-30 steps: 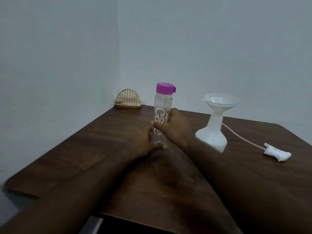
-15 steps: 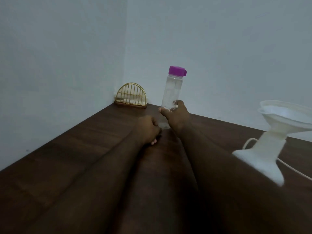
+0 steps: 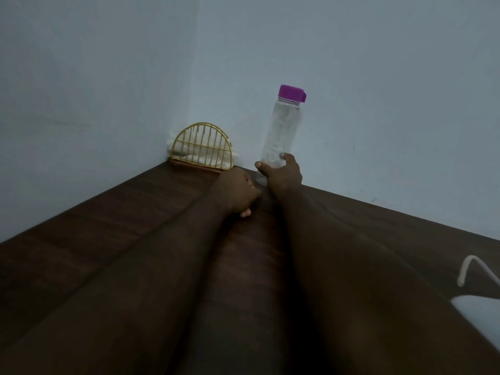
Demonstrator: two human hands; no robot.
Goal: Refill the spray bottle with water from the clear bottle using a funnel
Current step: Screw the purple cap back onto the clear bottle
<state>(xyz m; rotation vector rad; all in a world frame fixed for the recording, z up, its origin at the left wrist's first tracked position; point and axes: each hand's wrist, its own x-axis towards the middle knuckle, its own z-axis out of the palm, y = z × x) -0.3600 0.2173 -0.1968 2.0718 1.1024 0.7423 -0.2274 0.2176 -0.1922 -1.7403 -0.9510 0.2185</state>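
Far edge of table (image 3: pixel 135 212), close to its far left corner.

- Bottle (image 3: pixel 284 125): clear, long axis near upright, top leaning a little to the right. Purple cap (image 3: pixel 291 92) on. It stands just right of the gold wire rack (image 3: pixel 201 150) that fills the corner. Can't tell whether its base sits on the wood or is just lifted.
- Right hand (image 3: pixel 282 173): wrapped round the bottle low down, near the base, with the thumb on the left side. This arm has the load.
- Left hand (image 3: pixel 239 193): just beside the right, nearer the person, fingers curled under, knuckles up, resting on the table. Nothing seen in it. Not touching the bottle.
- Near right, at the edge of view: a white shape (image 3: pixel 484 312) and a loop of white tube (image 3: pixel 470 269). Likely the spray bottle's base and the pulled sprayer's tube. Funnel not in view.

Judgement: the bottle is held at full reach, and its target lies to the right and back toward the person. The cap is closed, so no pouring yet. The free left hand is the nearer one to take it off.
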